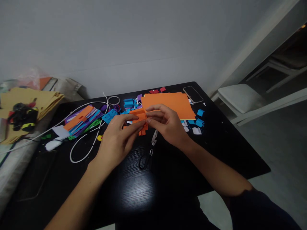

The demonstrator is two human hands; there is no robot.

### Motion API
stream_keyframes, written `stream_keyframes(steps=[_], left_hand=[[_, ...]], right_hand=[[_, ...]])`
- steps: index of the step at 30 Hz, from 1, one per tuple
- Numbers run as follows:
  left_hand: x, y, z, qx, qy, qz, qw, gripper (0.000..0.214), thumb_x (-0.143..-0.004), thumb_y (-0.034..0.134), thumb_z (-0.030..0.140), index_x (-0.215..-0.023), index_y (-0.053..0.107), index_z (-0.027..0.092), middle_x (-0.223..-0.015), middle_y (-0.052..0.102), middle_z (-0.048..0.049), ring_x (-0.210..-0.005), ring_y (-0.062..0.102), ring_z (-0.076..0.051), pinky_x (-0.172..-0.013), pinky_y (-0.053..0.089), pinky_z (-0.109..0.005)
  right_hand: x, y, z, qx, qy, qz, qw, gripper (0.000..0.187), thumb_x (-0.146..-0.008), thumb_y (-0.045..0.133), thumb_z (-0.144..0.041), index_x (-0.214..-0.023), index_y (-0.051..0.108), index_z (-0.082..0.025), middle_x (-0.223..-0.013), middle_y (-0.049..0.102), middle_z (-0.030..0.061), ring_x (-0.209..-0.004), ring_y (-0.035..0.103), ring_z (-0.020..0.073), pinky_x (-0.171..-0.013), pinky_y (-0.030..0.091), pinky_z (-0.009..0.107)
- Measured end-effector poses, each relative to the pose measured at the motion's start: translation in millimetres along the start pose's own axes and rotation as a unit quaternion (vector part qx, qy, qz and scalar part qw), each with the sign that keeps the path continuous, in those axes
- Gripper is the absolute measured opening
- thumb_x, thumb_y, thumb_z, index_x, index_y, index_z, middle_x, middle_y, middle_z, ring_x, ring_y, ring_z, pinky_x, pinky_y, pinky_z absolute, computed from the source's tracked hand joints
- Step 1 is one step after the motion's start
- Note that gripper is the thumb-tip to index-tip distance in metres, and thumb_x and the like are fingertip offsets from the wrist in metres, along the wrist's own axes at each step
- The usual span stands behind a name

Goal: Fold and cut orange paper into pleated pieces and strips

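Over the middle of the black table (216, 150), my left hand (118, 137) and my right hand (168, 124) meet, both pinched on a small folded orange paper piece (139, 117). Their fingertips touch it from either side. More small orange scraps (143, 131) lie just under the hands. Behind my right hand lies a stack of orange paper sheets (170, 102). Black-handled scissors (148, 153) rest on the table below the hands.
Blue folded pieces (129, 103), blue and white scraps (198, 123) and a pile of coloured paper strips (82, 121) litter the table. A white cable (83, 150) loops at left by a white mouse (53, 144). A phone (193, 94) lies at the back. A white chair (240, 97) stands right.
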State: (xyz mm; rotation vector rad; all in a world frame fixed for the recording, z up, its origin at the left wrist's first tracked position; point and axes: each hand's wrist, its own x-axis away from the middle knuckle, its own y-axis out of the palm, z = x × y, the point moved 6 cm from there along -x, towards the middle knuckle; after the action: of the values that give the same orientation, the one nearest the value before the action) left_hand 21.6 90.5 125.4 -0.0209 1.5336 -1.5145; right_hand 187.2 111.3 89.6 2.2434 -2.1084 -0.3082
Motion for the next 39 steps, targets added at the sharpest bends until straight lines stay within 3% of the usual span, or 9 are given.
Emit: stream_keyframes(steps=[5,10,16,22,25,28,31,34,39], left_hand=[[-2,-0.4,1,-0.001,0.001,-0.014,1.000,0.025,-0.101,0.062,0.018,-0.121,0.075,0.020,-0.117,0.066,-0.0114,-0.105,0.063,-0.025,-0.089,0.054,-0.040],[-4,-1.8,3,0.066,-0.017,-0.018,0.998,0.021,-0.102,0.059,0.018,-0.116,0.075,0.016,-0.116,0.070,-0.0105,-0.107,0.066,-0.024,-0.092,0.054,-0.037],[-2,-5.8,-16,0.103,-0.136,0.048,0.984,0.005,-0.097,0.068,0.021,-0.099,0.071,0.018,-0.099,0.072,-0.0041,-0.089,0.067,-0.017,-0.080,0.052,-0.030],[3,7.0,-38,0.276,-0.274,0.001,0.921,0.028,-0.099,0.062,0.034,-0.076,0.069,0.019,-0.089,0.071,-0.0026,-0.084,0.066,-0.017,-0.076,0.049,-0.029],[7,14.2,-46,0.347,-0.324,-0.005,0.880,0.017,-0.087,0.076,0.031,-0.080,0.067,0.019,-0.079,0.067,0.0000,-0.072,0.062,-0.014,-0.067,0.048,-0.026],[8,20.4,-50,0.419,-0.336,-0.002,0.844,0.022,-0.077,0.083,0.021,-0.088,0.063,0.019,-0.075,0.064,0.0027,-0.067,0.061,-0.011,-0.063,0.048,-0.022],[6,23.3,-50,0.468,-0.318,0.005,0.824,0.029,-0.076,0.083,0.016,-0.097,0.063,0.020,-0.078,0.067,0.0024,-0.068,0.064,-0.010,-0.063,0.051,-0.020],[4,22.4,-50,0.470,-0.293,0.015,0.833,0.034,-0.079,0.083,0.018,-0.108,0.067,0.021,-0.082,0.072,0.0007,-0.075,0.069,-0.012,-0.069,0.057,-0.021],[4,15.5,-50,0.369,-0.255,0.046,0.892,0.028,-0.086,0.080,0.025,-0.113,0.073,0.023,-0.092,0.075,-0.0008,-0.079,0.071,-0.013,-0.073,0.058,-0.023]], right_hand=[[-2,-1,2,-0.001,0.008,0.003,1.000,0.028,-0.078,0.080,-0.024,-0.104,0.068,-0.021,-0.101,0.077,0.0046,-0.093,0.076,0.0204,-0.084,0.064,0.036],[-3,-4,2,0.008,0.004,0.017,1.000,0.027,-0.075,0.079,-0.020,-0.100,0.070,-0.022,-0.099,0.078,0.0041,-0.092,0.077,0.0205,-0.085,0.064,0.037],[-4,-7,3,0.025,0.017,0.037,0.999,0.029,-0.072,0.076,-0.015,-0.100,0.070,-0.020,-0.089,0.078,0.0023,-0.086,0.078,0.0208,-0.083,0.065,0.039],[-5,-6,3,0.031,0.015,0.025,0.999,0.026,-0.070,0.075,-0.015,-0.095,0.071,-0.020,-0.090,0.078,0.0020,-0.090,0.077,0.0210,-0.088,0.064,0.040],[-5,-5,3,0.032,0.009,0.012,0.999,0.024,-0.070,0.075,-0.014,-0.094,0.071,-0.020,-0.093,0.079,0.0020,-0.092,0.077,0.0204,-0.091,0.064,0.040],[-6,-5,5,0.022,0.017,0.001,1.000,0.024,-0.071,0.076,-0.015,-0.094,0.072,-0.020,-0.092,0.079,0.0019,-0.090,0.077,0.0196,-0.090,0.063,0.040],[-6,-5,8,0.017,0.026,-0.006,1.000,0.025,-0.070,0.078,-0.015,-0.094,0.073,-0.020,-0.092,0.079,0.0022,-0.089,0.077,0.0194,-0.090,0.063,0.040],[-7,-6,10,0.020,0.027,-0.006,0.999,0.027,-0.068,0.078,-0.015,-0.094,0.073,-0.020,-0.091,0.078,0.0019,-0.088,0.076,0.0191,-0.090,0.063,0.040],[-7,-5,9,0.031,0.034,-0.010,0.999,0.027,-0.068,0.078,-0.016,-0.094,0.072,-0.020,-0.092,0.078,0.0021,-0.088,0.076,0.0193,-0.090,0.063,0.040]])
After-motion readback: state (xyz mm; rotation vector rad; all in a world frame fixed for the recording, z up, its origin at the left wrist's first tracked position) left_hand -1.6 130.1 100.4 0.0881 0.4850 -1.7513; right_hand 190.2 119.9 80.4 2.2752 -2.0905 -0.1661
